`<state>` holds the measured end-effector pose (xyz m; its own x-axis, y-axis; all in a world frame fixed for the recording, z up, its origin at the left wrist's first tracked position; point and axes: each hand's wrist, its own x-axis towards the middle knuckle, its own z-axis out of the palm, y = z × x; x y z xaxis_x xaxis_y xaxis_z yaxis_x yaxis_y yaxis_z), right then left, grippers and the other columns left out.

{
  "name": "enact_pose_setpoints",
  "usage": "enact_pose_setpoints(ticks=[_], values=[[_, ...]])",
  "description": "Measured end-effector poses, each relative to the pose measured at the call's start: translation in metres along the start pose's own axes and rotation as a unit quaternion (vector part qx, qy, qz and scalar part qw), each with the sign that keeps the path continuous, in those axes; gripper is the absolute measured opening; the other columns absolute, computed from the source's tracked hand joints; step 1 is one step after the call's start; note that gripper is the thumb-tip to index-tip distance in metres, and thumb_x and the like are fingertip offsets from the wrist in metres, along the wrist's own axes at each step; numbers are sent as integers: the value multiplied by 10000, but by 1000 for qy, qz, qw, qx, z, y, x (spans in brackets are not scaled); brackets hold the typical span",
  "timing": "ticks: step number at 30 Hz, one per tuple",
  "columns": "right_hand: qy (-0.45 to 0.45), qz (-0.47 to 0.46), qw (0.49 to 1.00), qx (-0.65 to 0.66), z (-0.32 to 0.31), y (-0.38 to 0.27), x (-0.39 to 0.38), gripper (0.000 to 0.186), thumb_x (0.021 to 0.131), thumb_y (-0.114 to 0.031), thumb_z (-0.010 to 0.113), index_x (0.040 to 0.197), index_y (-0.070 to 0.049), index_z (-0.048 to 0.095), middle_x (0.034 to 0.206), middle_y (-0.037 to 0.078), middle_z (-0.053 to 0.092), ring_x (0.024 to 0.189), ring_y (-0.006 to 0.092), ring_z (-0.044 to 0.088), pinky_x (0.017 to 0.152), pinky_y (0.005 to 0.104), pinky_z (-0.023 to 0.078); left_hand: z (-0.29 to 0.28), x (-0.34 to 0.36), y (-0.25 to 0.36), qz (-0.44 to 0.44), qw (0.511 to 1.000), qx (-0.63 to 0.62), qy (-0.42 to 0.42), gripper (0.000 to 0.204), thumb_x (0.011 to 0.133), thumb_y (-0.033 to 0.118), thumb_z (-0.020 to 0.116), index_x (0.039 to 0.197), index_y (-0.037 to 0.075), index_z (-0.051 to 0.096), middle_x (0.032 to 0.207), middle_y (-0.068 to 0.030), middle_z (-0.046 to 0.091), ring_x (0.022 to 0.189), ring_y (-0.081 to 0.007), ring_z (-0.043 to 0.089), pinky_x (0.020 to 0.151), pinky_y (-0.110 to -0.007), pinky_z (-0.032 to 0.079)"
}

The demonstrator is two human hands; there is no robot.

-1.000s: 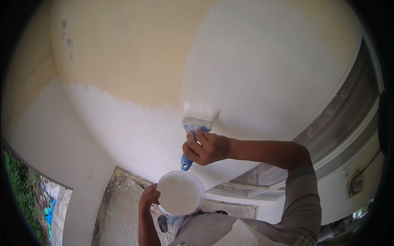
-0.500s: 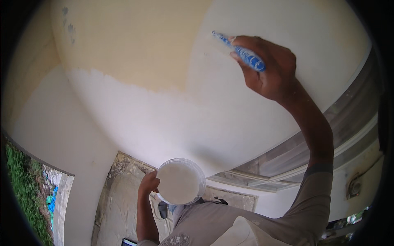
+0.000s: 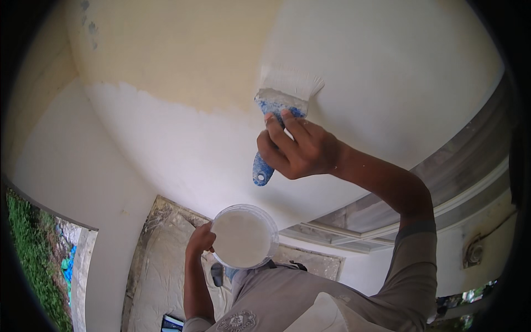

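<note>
My right hand (image 3: 303, 145) grips the blue handle of a wide paintbrush (image 3: 281, 99). The brush is raised against the wall (image 3: 182, 138), with its pale bristles spread upward on the white-coated part, beside the edge of a cream-yellow area (image 3: 182, 50). The handle's end, with a hole in it, points down. Lower down, my left hand (image 3: 201, 239) is closed on the side of a round translucent bucket (image 3: 244, 237) holding whitish paint. The fingers under the bucket's rim are partly hidden.
A window with a white frame (image 3: 354, 232) lies at the right. On the floor a pale, stained sheet (image 3: 160, 276) is spread, with a dark blue-and-white object (image 3: 172, 322) near the lower edge. Green plants (image 3: 30, 249) show outside at the left.
My right hand has come down and to the left, and the brush has turned from edge-on to flat, bristles up. The bucket in my left hand has risen slightly.
</note>
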<state>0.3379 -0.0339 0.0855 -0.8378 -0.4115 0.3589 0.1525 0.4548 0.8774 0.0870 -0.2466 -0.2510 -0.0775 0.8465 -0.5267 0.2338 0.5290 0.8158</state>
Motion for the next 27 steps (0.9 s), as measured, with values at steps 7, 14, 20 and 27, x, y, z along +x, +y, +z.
enact_pose_setpoints(ticks=[7, 14, 20, 27], values=[[-37, 53, 969, 240, 36, -88, -33, 191, 928, -136, 779, 1048, -14, 694, 968, 165, 754, 759, 239, 775, 654, 329, 675, -3, -10, 2, -14, 1000, 8, 12, 478, 830, 30, 544, 1264, -55, 724, 792, -167, 726, 526, -257, 711, 480, -369, 554], [48, 182, 964, 190, -17, 108, 22, 239, 954, -45, 849, 1158, -32, 724, 1005, 126, 806, 755, 272, 792, 643, 354, 622, -1, -3, -17, -37, 998, 29, 37, 448, 835, 36, 550, 1230, -44, 745, 792, -163, 734, 524, -249, 714, 477, -366, 556], [207, 35, 975, -75, -70, 222, 72, 67, 981, -52, 764, 1020, -8, 732, 760, 118, 717, 628, 206, 724, 567, 314, 552, 1, -1, -14, -13, 999, 39, 30, 435, 850, 14, 509, 1225, -65, 714, 816, -217, 771, 556, -288, 750, 528, -408, 573], [43, 37, 992, -114, -12, 97, 33, 109, 945, -51, 787, 1029, -61, 717, 1018, 111, 808, 840, 214, 813, 704, 274, 679, 1, -6, -6, -13, 1000, -7, 17, 487, 836, 7, 513, 1272, -71, 716, 812, -192, 753, 535, -270, 725, 511, -399, 579]])
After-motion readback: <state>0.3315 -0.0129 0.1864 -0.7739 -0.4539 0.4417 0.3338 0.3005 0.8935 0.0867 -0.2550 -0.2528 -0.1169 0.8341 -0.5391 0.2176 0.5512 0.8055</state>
